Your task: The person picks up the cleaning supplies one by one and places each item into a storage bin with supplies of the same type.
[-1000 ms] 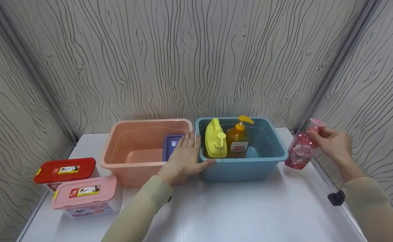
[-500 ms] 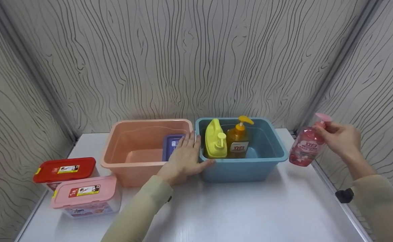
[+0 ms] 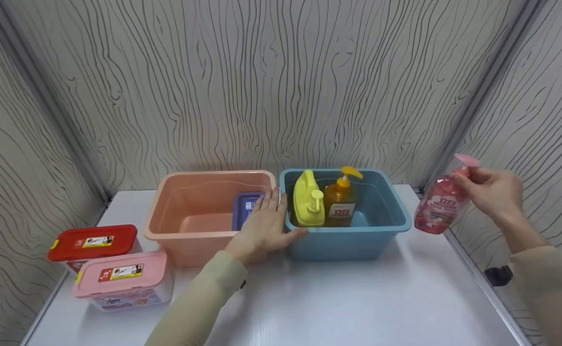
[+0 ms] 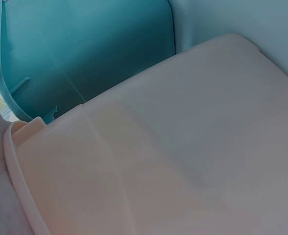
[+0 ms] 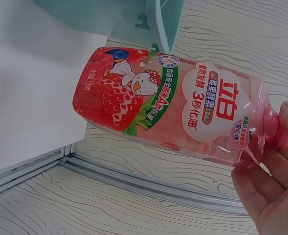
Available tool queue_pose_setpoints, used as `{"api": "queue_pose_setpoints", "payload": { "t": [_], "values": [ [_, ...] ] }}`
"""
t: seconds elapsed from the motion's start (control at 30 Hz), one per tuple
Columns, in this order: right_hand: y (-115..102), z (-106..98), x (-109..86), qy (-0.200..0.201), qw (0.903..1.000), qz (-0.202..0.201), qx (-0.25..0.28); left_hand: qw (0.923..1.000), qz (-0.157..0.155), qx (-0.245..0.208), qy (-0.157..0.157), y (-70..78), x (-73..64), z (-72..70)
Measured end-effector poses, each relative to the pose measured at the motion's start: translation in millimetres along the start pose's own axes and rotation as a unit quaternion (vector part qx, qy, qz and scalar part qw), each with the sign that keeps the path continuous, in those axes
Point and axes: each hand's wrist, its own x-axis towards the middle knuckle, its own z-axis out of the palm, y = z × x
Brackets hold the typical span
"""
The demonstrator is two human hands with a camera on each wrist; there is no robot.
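Note:
My right hand point(image 3: 494, 192) grips a pink pump bottle of dish soap point(image 3: 442, 205) by its neck, to the right of the blue bin point(image 3: 346, 242). The bottle tilts, its base toward the bin; the right wrist view shows its strawberry label point(image 5: 119, 100). My left hand point(image 3: 262, 228) lies with straight fingers over the adjoining rims of the blue bin and the peach bin point(image 3: 197, 250). Inside the blue bin stand a yellow jug with a pump point(image 3: 308, 202) and an amber pump bottle point(image 3: 340, 204). A purple-lidded box point(image 3: 243, 206) in the peach bin is partly hidden by my left hand.
At the left of the white table point(image 3: 338, 302) sit a red-lidded box point(image 3: 96, 242) and a pink-lidded box point(image 3: 122, 278), close together. Wood-grain panels point(image 3: 281, 86) enclose the back and sides. A metal edge strip point(image 3: 502, 312) runs along the table's right side.
My right hand has moved right and slightly up with the pink dish soap bottle, away from the blue bin. My left hand has stayed in place on the rims.

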Motion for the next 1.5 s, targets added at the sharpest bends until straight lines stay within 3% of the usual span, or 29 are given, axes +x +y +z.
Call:
{"api": "queue_pose_setpoints", "payload": {
  "t": [0.5, 0.73, 1.07, 1.5],
  "values": [
    [-18, -7, -0.4, 0.016, 0.9994, -0.031, 0.002, 1.0, -0.003, -0.001, -0.003, -0.3, 0.7, -0.4],
    [-26, -7, 0.2, 0.029, 0.9974, -0.065, 0.01, 1.0, 0.0, 0.001, 0.005, -0.2, 2.4, 0.2],
    [-39, -10, 3.7, 0.029, 0.9969, -0.073, -0.001, 1.0, -0.003, -0.002, 0.005, -0.7, 1.7, 0.1],
    [-59, -15, 3.0, 0.037, 0.9951, -0.087, 0.027, 0.9999, -0.01, -0.01, 0.001, -0.3, 0.7, 1.4]
  ]
}}
